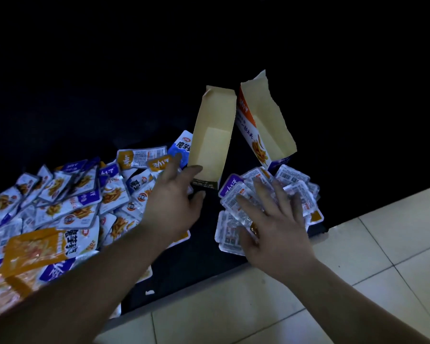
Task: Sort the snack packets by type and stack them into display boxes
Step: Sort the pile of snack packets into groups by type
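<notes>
Reaching out over a dark mat [196,256], the person is stretching the left hand [174,204] toward the near end of the left box [214,135]. Its fingers are straight and spread, the index fingertip touching the box's near left corner and the thumb lying just under its front wall. The right hand [276,224] is lying flat, fingers fanned apart, pressing down on a small pile of packets [296,187] that are mostly showing their silvery backs, close to the mat's near right edge. The hands are sitting apart, with bare mat between them. The left box is lying lengthwise, showing its plain cardboard inside. The right box [266,125], printed orange and white, is tilting just beside it, their far ends nearly touching, its near end sitting at the far side of the small pile. A big heap of packets [60,202] is spreading across the mat's left side, with a blue packet [183,147] lying against the left box and a large orange bag [35,249] lying at the heap's near edge. Pale tiled floor [308,294] is showing along the mat's near edge.
</notes>
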{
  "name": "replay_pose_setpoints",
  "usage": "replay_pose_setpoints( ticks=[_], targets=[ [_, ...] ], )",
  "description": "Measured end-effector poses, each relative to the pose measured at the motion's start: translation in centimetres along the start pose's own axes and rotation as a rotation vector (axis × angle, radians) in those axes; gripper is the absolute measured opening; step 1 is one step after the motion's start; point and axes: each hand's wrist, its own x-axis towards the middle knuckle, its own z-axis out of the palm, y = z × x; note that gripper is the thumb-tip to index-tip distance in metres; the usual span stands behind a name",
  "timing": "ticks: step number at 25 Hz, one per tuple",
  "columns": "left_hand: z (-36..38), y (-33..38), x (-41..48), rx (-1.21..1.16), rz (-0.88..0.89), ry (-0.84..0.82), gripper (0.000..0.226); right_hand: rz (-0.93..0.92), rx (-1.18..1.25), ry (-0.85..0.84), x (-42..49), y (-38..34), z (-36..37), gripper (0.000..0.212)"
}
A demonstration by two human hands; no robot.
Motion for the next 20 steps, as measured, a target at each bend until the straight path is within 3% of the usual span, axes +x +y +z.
replay_pose_setpoints(
  ticks=[3, 6, 9, 14, 20],
  targets=[
    [0.4, 1.0, 2.5, -0.002, -0.062, -0.158, 0.059, 0.066, 0.006, -0.238, 2.0, 0.3, 0.7, 0.071],
    [0.7, 1.2, 3.9, -0.024, -0.034, -0.157, 0.058, 0.035, 0.03, -0.281, 2.1, 1.5, 0.7, 0.066],
    [1.9, 1.9, 4.6, -0.14, -0.041, -0.221, 0.053, -0.051, 0.063, -0.197, 0.7, 2.9, 0.5, 0.062],
    [3.7, 4.8, 3.4, -0.43, -0.091, -0.333, 0.077, -0.037, 0.104, -0.052, 0.0, 3.7, 0.8, 0.059],
    [1.1, 2.4, -1.0, -0.271, -0.195, -0.18, 0.062, -0.027, 0.131, 0.159, 1.0, 1.3, -0.3, 0.043]
  ],
)
